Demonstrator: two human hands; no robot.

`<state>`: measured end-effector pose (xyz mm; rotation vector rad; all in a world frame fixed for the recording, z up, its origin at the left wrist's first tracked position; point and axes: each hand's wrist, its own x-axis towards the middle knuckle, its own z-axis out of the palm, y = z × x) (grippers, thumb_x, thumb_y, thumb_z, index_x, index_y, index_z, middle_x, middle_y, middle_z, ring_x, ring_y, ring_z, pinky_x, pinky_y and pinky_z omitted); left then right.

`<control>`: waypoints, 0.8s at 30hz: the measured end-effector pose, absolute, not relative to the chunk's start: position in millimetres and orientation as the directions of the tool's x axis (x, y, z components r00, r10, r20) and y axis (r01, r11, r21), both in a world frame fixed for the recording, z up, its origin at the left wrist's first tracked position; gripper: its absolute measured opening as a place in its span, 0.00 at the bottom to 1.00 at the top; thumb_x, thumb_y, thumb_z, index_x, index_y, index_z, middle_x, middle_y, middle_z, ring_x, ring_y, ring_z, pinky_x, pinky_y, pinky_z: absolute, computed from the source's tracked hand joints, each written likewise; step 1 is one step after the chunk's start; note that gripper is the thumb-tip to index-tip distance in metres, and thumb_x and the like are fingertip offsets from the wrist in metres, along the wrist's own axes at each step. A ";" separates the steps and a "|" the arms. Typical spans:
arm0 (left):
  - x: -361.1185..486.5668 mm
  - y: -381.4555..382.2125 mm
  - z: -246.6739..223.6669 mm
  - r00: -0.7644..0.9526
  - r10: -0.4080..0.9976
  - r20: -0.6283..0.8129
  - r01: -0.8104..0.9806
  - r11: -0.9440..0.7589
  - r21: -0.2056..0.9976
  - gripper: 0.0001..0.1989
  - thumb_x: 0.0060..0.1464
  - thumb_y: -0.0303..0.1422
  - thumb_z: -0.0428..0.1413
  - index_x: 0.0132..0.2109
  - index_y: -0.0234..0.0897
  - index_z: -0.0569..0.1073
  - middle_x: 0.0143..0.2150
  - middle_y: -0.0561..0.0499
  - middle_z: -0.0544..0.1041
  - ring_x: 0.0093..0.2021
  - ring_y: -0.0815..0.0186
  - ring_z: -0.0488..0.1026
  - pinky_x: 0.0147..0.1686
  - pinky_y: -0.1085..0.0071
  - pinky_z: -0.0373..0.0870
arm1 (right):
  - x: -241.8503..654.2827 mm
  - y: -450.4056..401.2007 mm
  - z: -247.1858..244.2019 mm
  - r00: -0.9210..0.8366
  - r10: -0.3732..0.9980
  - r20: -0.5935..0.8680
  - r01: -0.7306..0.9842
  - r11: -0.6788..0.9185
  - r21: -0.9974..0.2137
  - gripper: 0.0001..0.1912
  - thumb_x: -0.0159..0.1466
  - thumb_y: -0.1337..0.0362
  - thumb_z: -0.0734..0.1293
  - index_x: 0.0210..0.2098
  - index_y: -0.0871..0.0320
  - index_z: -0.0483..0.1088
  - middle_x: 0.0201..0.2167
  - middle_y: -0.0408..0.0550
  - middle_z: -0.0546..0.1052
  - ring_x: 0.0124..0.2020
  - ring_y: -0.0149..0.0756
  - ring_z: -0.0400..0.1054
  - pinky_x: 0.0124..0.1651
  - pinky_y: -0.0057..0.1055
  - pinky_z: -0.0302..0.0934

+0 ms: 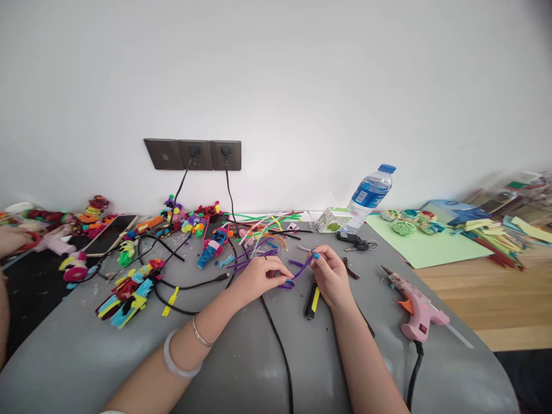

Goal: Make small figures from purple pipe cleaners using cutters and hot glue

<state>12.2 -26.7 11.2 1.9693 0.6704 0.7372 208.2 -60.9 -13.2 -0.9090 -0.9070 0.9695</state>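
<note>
Between my two hands stretches a purple pipe cleaner (303,268), bent at an angle. My left hand (265,280) pinches its lower end between thumb and fingers. The upper end is in the fingertips of my right hand (328,275). Cut purple pipe cleaner pieces (286,284) lie just under my left fingertips. Beneath my right hand rests a black and yellow tool (313,300), its upper end hidden by the hand. Behind my hands is a loose heap of coloured pipe cleaners (263,227).
A pink glue gun (420,310) lies at right on the grey table (233,368), its cord running forward. Behind stand a water bottle (368,195) and a drink carton (332,219). Black cables cross the left side among pipe cleaner figures (129,293). Another person's hand (12,238) is at far left.
</note>
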 end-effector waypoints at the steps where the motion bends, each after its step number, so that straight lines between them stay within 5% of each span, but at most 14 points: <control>1: 12.2 -26.7 11.2 0.675 0.701 0.230 0.163 -0.446 0.880 0.07 0.54 0.25 0.58 0.37 0.36 0.82 0.32 0.50 0.75 0.30 0.71 0.67 0.29 0.76 0.60 | 208.2 -60.9 -13.4 0.292 0.933 0.212 -0.273 0.294 -0.916 0.13 0.56 0.53 0.74 0.31 0.53 0.72 0.23 0.40 0.69 0.26 0.30 0.62 0.30 0.25 0.58; 24: 11.3 -26.2 10.7 0.676 0.699 0.233 0.160 -0.448 0.880 0.07 0.54 0.26 0.58 0.37 0.36 0.82 0.33 0.50 0.75 0.31 0.71 0.68 0.29 0.76 0.60 | 209.3 -60.3 -15.1 0.293 0.927 0.236 -0.218 0.304 -0.927 0.12 0.57 0.53 0.73 0.31 0.53 0.71 0.23 0.41 0.69 0.26 0.31 0.62 0.30 0.27 0.59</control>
